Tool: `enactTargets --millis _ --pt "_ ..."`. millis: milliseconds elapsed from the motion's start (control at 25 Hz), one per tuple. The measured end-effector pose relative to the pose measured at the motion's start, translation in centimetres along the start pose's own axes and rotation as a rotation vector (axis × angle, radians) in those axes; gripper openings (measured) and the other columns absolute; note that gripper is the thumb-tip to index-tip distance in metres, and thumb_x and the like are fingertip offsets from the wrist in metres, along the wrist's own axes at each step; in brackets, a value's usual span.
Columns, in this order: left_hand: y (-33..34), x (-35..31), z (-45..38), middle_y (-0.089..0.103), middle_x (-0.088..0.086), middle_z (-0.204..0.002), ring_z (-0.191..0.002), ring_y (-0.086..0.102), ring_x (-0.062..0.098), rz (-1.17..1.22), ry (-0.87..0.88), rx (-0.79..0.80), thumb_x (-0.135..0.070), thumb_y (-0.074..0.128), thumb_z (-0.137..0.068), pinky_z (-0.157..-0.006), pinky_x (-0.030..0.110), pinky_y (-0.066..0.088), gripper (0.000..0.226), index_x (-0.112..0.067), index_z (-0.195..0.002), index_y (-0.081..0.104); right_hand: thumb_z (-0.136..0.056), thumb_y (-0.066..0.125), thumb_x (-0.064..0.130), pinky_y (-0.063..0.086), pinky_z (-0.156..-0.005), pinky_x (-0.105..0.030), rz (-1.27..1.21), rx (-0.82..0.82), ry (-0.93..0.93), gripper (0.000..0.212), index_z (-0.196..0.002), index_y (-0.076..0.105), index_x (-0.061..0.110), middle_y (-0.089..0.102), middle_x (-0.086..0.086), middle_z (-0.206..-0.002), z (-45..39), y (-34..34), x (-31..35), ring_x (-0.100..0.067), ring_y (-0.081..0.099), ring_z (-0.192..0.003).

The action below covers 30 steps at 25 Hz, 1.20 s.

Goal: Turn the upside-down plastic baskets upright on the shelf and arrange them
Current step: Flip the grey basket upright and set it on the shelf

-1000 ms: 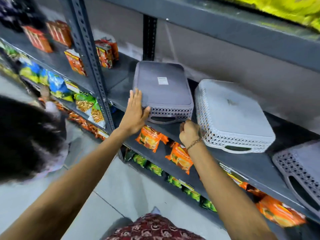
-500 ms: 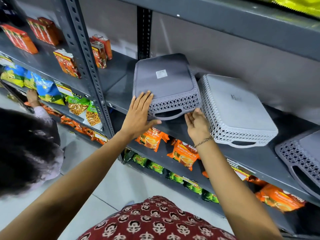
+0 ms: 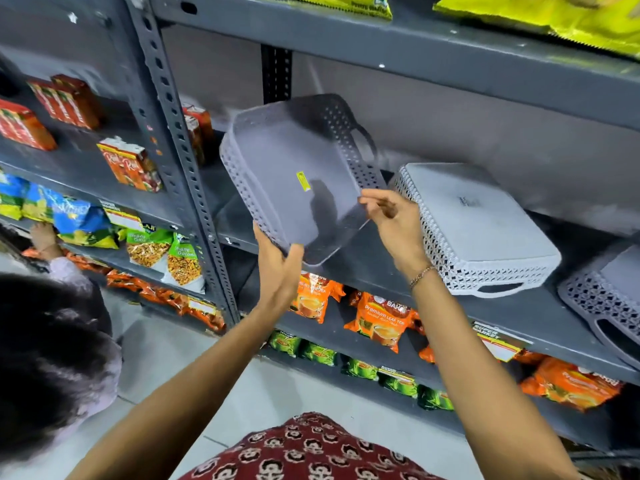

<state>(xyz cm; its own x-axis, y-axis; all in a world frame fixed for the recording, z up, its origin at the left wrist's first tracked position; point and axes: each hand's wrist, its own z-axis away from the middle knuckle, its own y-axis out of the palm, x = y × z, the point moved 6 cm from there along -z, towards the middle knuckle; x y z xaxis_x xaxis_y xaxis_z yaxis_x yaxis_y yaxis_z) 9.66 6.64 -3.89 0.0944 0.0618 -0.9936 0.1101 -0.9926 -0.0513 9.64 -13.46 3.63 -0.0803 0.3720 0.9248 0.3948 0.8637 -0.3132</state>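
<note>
A grey lattice-sided plastic basket [image 3: 294, 174] is lifted off the grey shelf [image 3: 540, 317] and tilted on edge. Its open inside, with a small yellow sticker, faces me. My left hand [image 3: 277, 261] grips its lower front corner from below. My right hand [image 3: 391, 220] pinches its right rim. A white lattice basket [image 3: 485, 233] lies upside down on the shelf just right of my right hand. Another grey basket [image 3: 602, 299] lies upside down at the far right, cut off by the frame edge.
A perforated steel post [image 3: 180, 140] stands left of the held basket, with red boxes [image 3: 131, 164] beyond it. Orange tea packets [image 3: 384, 320] hang on the shelf below. The upper shelf board [image 3: 415, 46] is close overhead. Another person [image 3: 52, 358] crouches at lower left.
The grey basket was lying upside down on the shelf under my hands. It is now raised and turned so that its open side faces me, with both hands on it.
</note>
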Motion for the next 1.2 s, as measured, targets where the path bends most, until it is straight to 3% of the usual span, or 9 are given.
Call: enactTargets --millis 120,280,360,440,560,680,760,960,1200 --pt "-1.5 0.1 -2.0 0.051 0.001 -0.120 -0.099 0.047 0.018 -0.021 -0.195 -0.045 -0.018 0.041 -0.093 -0.084 0.028 0.032 0.062 -0.011 -0.150 0.015 -0.090 0.045 -0.008 0.054 -0.092 -0.027 0.334 0.073 0.005 0.038 -0.118 0.062 0.011 0.067 -0.008 -0.120 -2.0 -0.7 -2.4 -0.006 0.062 -0.093" --pt "-2.4 1.2 -5.5 0.058 0.014 -0.122 -0.097 0.051 0.026 -0.191 -0.299 -0.013 -0.020 0.039 -0.095 -0.079 0.030 0.033 0.050 -0.003 -0.141 0.033 -0.088 0.045 -0.008 0.044 -0.074 -0.011 0.697 0.252 -0.033 0.049 -0.131 0.052 0.015 0.057 -0.011 -0.134 -4.4 0.3 -3.7 0.003 0.044 -0.058" --pt "-3.1 2.0 -7.2 0.059 0.019 -0.123 -0.101 0.056 0.033 -0.309 -0.301 -0.004 -0.011 0.042 -0.094 -0.077 0.032 0.038 0.042 0.002 -0.134 0.038 -0.089 0.052 -0.002 0.042 -0.082 -0.017 0.776 0.324 -0.014 0.045 -0.131 0.052 0.014 0.061 -0.012 -0.129 -5.3 0.9 -4.5 -0.008 0.056 -0.068" --pt "-3.4 2.4 -8.3 0.044 0.024 -0.141 -0.126 0.046 0.038 -0.348 -0.256 0.012 -0.005 0.046 -0.090 -0.094 0.038 0.043 0.058 0.004 -0.142 0.022 -0.087 0.062 0.009 0.041 -0.095 -0.024 0.784 0.393 0.023 0.042 -0.128 0.055 0.013 0.064 -0.012 -0.125 -6.0 1.3 -5.0 -0.020 0.064 -0.095" --pt "-1.9 0.3 -8.9 0.016 0.019 -0.158 -0.146 0.017 0.033 -0.520 0.009 0.045 -0.013 0.051 -0.093 -0.116 0.041 0.024 0.078 -0.006 -0.150 -0.001 -0.081 0.070 0.016 0.040 -0.102 -0.030 0.833 0.475 0.043 0.043 -0.122 0.059 0.010 0.067 -0.013 -0.120 -7.1 1.8 -5.7 -0.026 0.060 -0.111" --pt "3.6 -0.8 -8.0 0.061 0.023 -0.117 -0.112 0.058 0.041 -0.981 0.175 0.521 -0.042 0.048 -0.095 -0.088 0.046 0.050 0.049 -0.002 -0.124 0.048 -0.085 0.065 0.012 0.042 -0.097 -0.030 0.874 0.452 0.027 0.024 -0.108 0.067 0.007 0.070 -0.014 -0.111 -8.1 2.1 -5.9 -0.028 0.062 -0.107" --pt "5.2 -0.7 -7.4 0.064 0.025 -0.105 -0.104 0.060 0.042 -1.166 0.265 0.670 -0.028 0.055 -0.093 -0.083 0.045 0.050 0.031 0.001 -0.101 0.059 -0.086 0.062 0.012 0.043 -0.092 -0.026 0.891 0.423 0.028 0.017 -0.101 0.071 0.009 0.073 -0.013 -0.104 -8.2 2.1 -5.7 -0.027 0.064 -0.103" --pt "1.9 -1.2 -11.7 0.063 0.020 -0.094 -0.097 0.063 0.038 -1.302 0.328 0.704 -0.013 0.060 -0.087 -0.081 0.040 0.050 0.008 -0.006 -0.087 0.065 -0.089 0.058 0.029 0.052 -0.086 -0.035 1.064 0.395 -0.108 0.020 -0.102 0.071 0.021 0.076 -0.007 -0.099 -4.4 4.7 -3.8 -0.026 0.068 -0.096" --pt "-0.6 0.5 -14.8 0.042 0.007 -0.054 -0.060 0.045 0.025 -1.261 0.337 0.866 -0.011 0.060 -0.084 -0.064 0.032 0.042 0.041 -0.016 -0.049 0.038 -0.092 0.056 0.027 0.053 -0.086 -0.035 1.061 0.304 -0.114 0.020 -0.105 0.070 0.023 0.077 -0.003 -0.098 -1.0 6.8 -2.7 -0.024 0.069 -0.096"
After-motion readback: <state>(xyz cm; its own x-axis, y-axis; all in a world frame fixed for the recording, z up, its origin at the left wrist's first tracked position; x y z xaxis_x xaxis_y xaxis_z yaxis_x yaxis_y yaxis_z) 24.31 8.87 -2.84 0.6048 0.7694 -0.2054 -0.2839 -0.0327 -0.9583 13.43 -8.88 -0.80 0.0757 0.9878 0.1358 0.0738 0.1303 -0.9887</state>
